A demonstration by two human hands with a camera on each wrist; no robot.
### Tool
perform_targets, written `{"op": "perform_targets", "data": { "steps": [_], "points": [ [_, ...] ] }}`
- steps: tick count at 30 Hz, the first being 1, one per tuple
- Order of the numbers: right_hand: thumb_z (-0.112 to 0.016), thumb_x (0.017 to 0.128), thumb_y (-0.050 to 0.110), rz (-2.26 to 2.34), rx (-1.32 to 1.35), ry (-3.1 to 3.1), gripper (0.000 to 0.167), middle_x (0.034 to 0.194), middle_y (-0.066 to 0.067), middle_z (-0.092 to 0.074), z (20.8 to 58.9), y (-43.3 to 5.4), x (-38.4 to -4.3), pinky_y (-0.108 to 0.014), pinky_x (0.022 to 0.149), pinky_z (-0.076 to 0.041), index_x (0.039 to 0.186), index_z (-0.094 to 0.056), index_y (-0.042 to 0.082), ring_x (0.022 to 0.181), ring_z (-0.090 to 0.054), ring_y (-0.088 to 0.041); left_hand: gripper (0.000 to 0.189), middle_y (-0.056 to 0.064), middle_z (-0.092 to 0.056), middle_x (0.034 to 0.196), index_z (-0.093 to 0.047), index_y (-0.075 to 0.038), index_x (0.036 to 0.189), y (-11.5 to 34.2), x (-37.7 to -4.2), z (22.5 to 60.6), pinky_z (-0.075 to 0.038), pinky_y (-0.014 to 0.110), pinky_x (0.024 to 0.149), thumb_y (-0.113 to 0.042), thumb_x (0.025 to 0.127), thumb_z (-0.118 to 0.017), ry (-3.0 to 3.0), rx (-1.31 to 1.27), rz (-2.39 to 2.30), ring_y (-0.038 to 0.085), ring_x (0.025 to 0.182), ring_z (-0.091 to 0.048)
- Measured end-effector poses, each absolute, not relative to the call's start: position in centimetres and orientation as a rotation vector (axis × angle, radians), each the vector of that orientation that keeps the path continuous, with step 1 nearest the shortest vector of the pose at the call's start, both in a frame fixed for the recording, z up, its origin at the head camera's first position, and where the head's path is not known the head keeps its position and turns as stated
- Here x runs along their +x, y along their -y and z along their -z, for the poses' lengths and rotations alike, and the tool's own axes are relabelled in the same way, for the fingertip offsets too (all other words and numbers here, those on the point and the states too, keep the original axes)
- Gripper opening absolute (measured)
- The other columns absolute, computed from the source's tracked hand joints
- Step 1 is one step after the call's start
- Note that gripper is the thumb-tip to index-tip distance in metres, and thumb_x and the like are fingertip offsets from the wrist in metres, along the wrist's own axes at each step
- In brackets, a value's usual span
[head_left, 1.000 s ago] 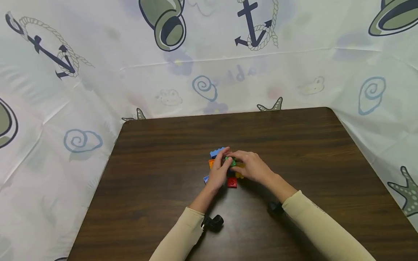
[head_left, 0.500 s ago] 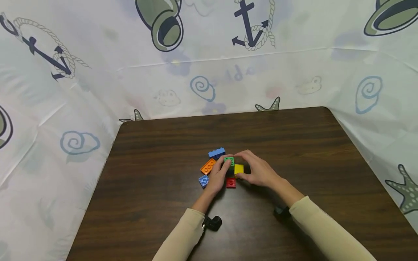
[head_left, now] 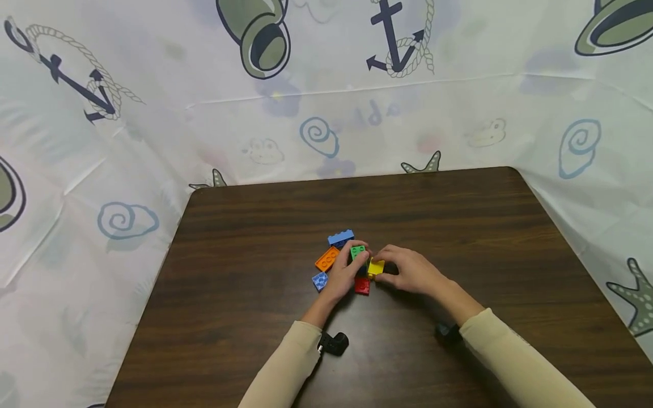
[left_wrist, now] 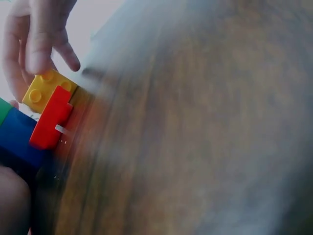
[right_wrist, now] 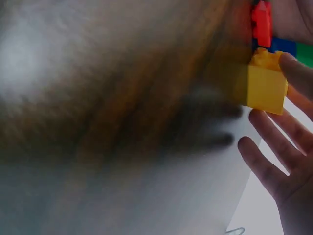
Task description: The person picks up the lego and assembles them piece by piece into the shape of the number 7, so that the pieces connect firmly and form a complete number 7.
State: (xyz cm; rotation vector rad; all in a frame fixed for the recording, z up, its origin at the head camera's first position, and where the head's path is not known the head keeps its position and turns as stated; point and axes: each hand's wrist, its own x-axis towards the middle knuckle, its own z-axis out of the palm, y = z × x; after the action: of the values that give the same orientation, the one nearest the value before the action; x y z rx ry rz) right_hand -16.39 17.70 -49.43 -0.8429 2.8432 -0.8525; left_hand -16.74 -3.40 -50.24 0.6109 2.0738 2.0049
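My left hand [head_left: 340,277] grips a small stack, with a green toy brick [head_left: 358,251] on top of a dark blue brick [left_wrist: 22,137]. Just right of it, my right hand [head_left: 414,272] pinches a yellow brick [head_left: 376,267] between thumb and fingers. In the right wrist view the yellow brick [right_wrist: 265,89] lies on its side, its studs facing the stack. A red brick [head_left: 362,286] sits at the near side of the stack; the left wrist view shows this red brick [left_wrist: 51,119] edge-on beside the dark blue one.
Left of my left hand lie an orange brick [head_left: 327,259] and a small light blue brick [head_left: 319,281]. A longer blue brick [head_left: 340,238] is behind them. The dark wooden table [head_left: 245,317] ends at a patterned white cloth [head_left: 245,130].
My right hand has moved from beside the green brick, right and toward me, onto the yellow brick, which now sits turned in its fingers. The left hand stays at the stack.
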Motion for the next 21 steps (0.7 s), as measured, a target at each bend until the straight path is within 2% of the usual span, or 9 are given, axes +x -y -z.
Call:
{"op": "perform_targets", "data": {
  "steps": [4,8,12,15,21],
  "points": [
    [-0.083,0.080,0.030,0.852,-0.842,-2.840,0.044,0.114,0.001,-0.063,49.7,-17.8,-16.4,-0.041,0.089,-0.052,0.119,-0.068,0.013,0.098,-0.062,-0.019,0.032,0.029,-0.056,0.116,-0.045,0.012,0.125,3.4,-17.0,50.3,-0.042,0.060,0.092,-0.012,0.105,-0.046,-2.030,0.671,-2.018,0.046,0.105,-0.053],
    [-0.082,0.081,0.025,0.882,-0.803,-2.859,0.042,0.112,0.001,-0.063,50.0,-17.9,-16.3,-0.043,0.089,-0.051,0.118,-0.067,0.012,0.097,-0.061,-0.019,0.032,0.029,-0.053,0.113,-0.043,0.013,0.125,3.3,-17.0,50.7,-0.041,0.060,0.092,-0.011,0.105,-0.044,-2.007,0.696,-2.014,0.050,0.104,-0.050],
    [-0.075,0.086,0.018,0.932,-0.788,-2.830,0.035,0.116,0.000,-0.062,49.9,-18.6,-16.2,-0.045,0.091,-0.050,0.119,-0.067,0.010,0.101,-0.060,-0.021,0.029,0.036,-0.049,0.115,-0.042,0.013,0.124,3.1,-16.9,51.0,-0.040,0.060,0.094,-0.010,0.105,-0.042,-1.966,0.706,-2.023,0.053,0.106,-0.048],
    [-0.068,0.090,0.019,0.940,-0.757,-2.827,0.034,0.121,-0.001,-0.062,49.6,-18.8,-16.5,-0.048,0.093,-0.048,0.123,-0.067,0.011,0.106,-0.060,-0.023,0.029,0.039,-0.047,0.116,-0.041,0.013,0.123,3.1,-17.0,50.9,-0.039,0.059,0.096,-0.009,0.105,-0.041,-1.960,0.708,-2.033,0.053,0.108,-0.048],
    [-0.058,0.099,0.020,1.035,-0.689,-2.742,0.035,0.127,-0.006,-0.061,49.4,-18.9,-17.2,-0.051,0.098,-0.044,0.132,-0.061,0.008,0.116,-0.057,-0.027,0.031,0.040,-0.047,0.117,-0.040,0.016,0.124,3.2,-17.2,50.3,-0.040,0.053,0.096,-0.010,0.106,-0.040,-1.979,0.700,-2.019,0.052,0.110,-0.047]
  ]
}}
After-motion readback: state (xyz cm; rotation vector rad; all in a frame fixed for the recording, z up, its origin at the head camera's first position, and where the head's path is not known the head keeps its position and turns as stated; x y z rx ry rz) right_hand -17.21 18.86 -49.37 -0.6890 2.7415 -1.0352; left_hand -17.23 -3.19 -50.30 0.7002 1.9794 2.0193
